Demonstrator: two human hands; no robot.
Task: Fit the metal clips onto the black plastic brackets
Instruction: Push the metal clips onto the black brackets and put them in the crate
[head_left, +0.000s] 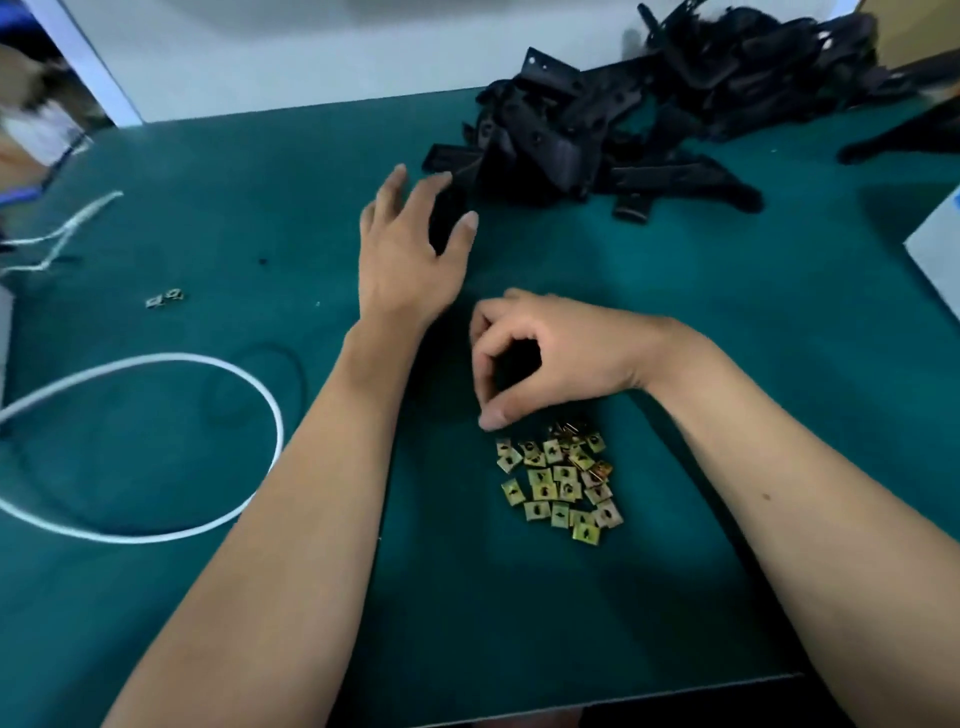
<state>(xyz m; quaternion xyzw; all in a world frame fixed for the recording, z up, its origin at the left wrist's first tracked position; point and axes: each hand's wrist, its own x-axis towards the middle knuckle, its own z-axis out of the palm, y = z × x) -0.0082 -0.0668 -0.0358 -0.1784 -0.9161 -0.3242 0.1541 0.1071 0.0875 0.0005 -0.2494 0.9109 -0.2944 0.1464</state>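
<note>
Looking down on a green bench (208, 218). Lying far left: thin white cords (67, 228), then a white cable loop (156, 358) curling across the surface. Resting alone just beyond the loop, well apart from everything else: two small metal pieces (165, 300), possibly stray clips, too blurred to say. Reaching forward at centre: left hand (410, 249), fingers spread and relaxed, hovering at the near edge of the black plastic brackets (597, 140), gripping nothing visible. Curling just right of it: right hand (535, 358), thumb and fingertips drawn together in a pinch at the far edge of the metal clips (561, 483); unable to tell whether a clip is caught between them. Lying in a loose cluster near the front: those brass-coloured clips. Sprawling across the back right: the bracket heap. Showing at the right edge: a pale box corner (935, 244).
</note>
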